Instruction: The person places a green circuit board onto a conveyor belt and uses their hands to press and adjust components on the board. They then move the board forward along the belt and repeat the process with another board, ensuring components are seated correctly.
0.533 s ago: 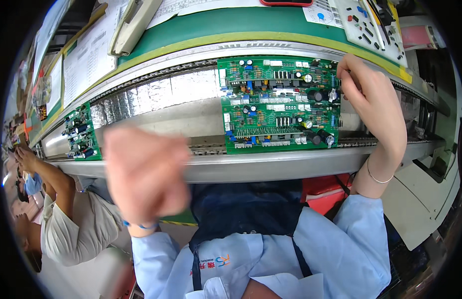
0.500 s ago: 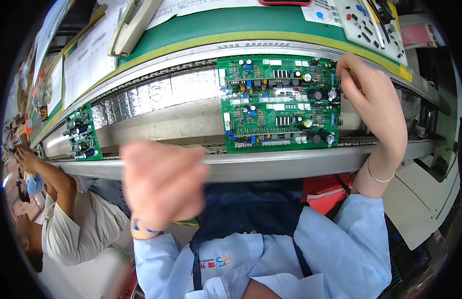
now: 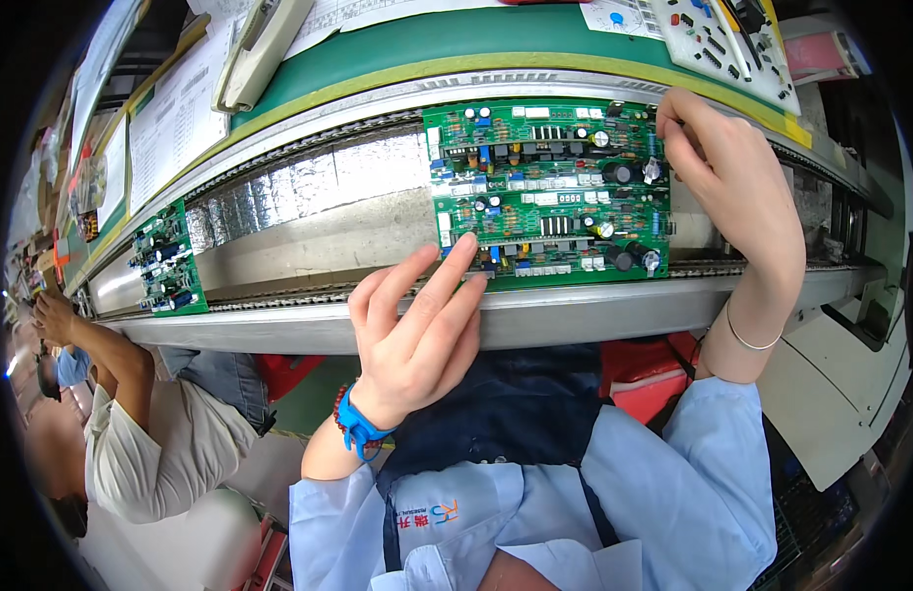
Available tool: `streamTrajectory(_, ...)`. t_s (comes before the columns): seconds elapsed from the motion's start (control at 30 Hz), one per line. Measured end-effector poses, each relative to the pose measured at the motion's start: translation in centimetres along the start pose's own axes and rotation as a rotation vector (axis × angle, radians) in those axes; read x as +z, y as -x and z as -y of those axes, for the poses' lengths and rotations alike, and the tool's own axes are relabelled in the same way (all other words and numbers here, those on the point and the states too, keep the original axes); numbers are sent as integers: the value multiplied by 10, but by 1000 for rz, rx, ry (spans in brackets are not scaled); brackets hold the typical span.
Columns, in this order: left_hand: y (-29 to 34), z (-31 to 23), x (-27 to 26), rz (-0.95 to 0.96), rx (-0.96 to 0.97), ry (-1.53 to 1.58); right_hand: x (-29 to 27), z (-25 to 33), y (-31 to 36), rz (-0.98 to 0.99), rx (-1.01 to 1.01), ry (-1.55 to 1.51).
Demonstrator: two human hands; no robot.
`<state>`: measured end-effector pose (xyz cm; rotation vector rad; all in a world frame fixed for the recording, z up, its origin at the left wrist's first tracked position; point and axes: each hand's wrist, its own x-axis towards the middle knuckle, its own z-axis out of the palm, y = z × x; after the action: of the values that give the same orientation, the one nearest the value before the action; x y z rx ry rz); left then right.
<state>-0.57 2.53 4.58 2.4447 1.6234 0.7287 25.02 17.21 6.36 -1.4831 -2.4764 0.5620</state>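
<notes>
A green circuit board [image 3: 535, 213], crowded with capacitors, connectors and other small parts, lies across the two rails of a conveyor in front of me. My left hand [image 3: 412, 330] is open over the near rail. Its fingers are spread, with the fingertips at the board's near left corner. At the board's far right corner, my right hand [image 3: 729, 177] is closed, thumb and bent fingers together by the edge. Whatever is between those fingertips is hidden. Farther left on the conveyor sits another populated green board [image 3: 166, 261].
Beyond the far rail, a green work surface [image 3: 378, 61] bears paper sheets [image 3: 176, 123], a pale long-handled tool [image 3: 264, 54] and a white tray [image 3: 688, 44] of loose components. The near metal rail [image 3: 279, 330] runs before my body. A co-worker [image 3: 161, 433] sits at the left.
My left hand, blurred before, has moved right and forward to the board's near left corner, fingers now spread. My right hand stays at the far right corner.
</notes>
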Motion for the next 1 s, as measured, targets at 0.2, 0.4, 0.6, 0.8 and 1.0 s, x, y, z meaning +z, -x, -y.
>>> streamTrajectory(0.2, 1, -2, -1, -16, 44, 14, -9, 5, 2, 14, 87, 51)
streamTrajectory(0.4, 10, -9, 3, 10, 87, 18, -9, 7, 1, 21, 89, 60)
streamTrajectory(0.6, 9, -10, 6, 42, 66, 58, -10, 6, 1, 6, 73, 54)
streamTrajectory(0.8, 12, -10, 7, -24, 54, 80, -11, 8, 1, 38, 126, 54)
streamTrajectory(1.0, 0, -14, 6, 3, 44, 72, -7, 2, 3, -11, 60, 41)
